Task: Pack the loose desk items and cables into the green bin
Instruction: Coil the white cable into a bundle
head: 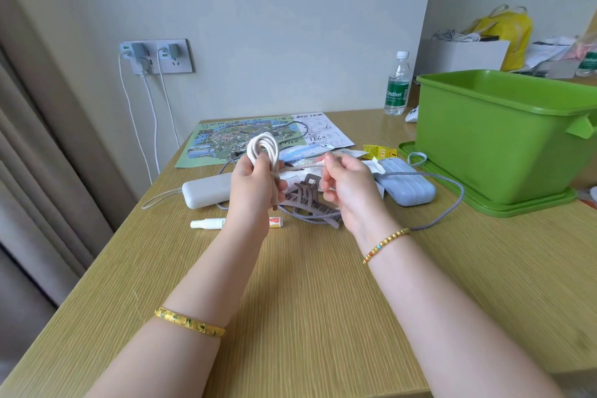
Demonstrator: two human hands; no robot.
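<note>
My left hand [253, 186] grips a coiled white cable [263, 147] held upright above the desk. The cable's loose end runs across to my right hand [347, 186], which pinches it between thumb and fingers. Below the hands lie a brown hair claw clip [310, 199], a grey braided cable [452, 191], a white power bank [206, 194], a pale blue power bank [407, 184], a small white tube [208, 223] and a pile of paper packets [310, 152]. The green bin [504, 136] stands on its lid at the right, its inside not visible.
A printed map sheet [226, 139] lies at the back of the desk. A water bottle [397, 84] stands near the wall left of the bin. Chargers fill the wall socket [156, 56], their white leads hanging down. A curtain hangs at the left; the desk's left edge is near.
</note>
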